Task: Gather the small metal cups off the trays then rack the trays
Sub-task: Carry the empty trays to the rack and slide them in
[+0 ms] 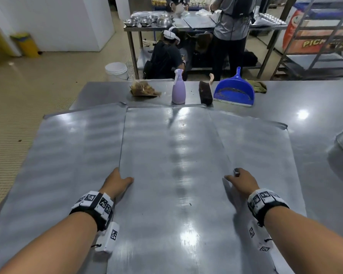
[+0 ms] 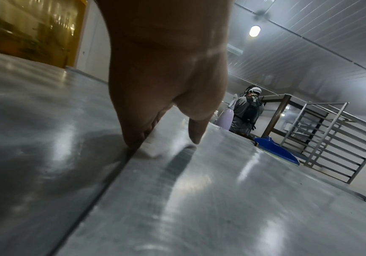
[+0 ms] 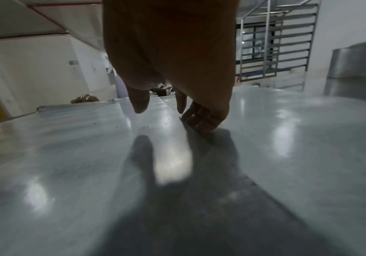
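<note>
Trays lie overlapped on the steel surface (image 1: 315,107) before you; the top tray (image 1: 172,155) sits in the middle, over a left tray (image 1: 67,147) and a right tray (image 1: 261,147); your left hand (image 1: 117,181) grips the top tray's left edge, fingers (image 2: 133,136) curled under, thumb on top; your right hand (image 1: 243,179) hooks its right edge likewise; beyond the trays' far edge stand a spray bottle (image 1: 178,89), brush (image 1: 205,92) and blue dustpan (image 1: 235,90); a tray rack (image 2: 322,138) stands far right.
</note>
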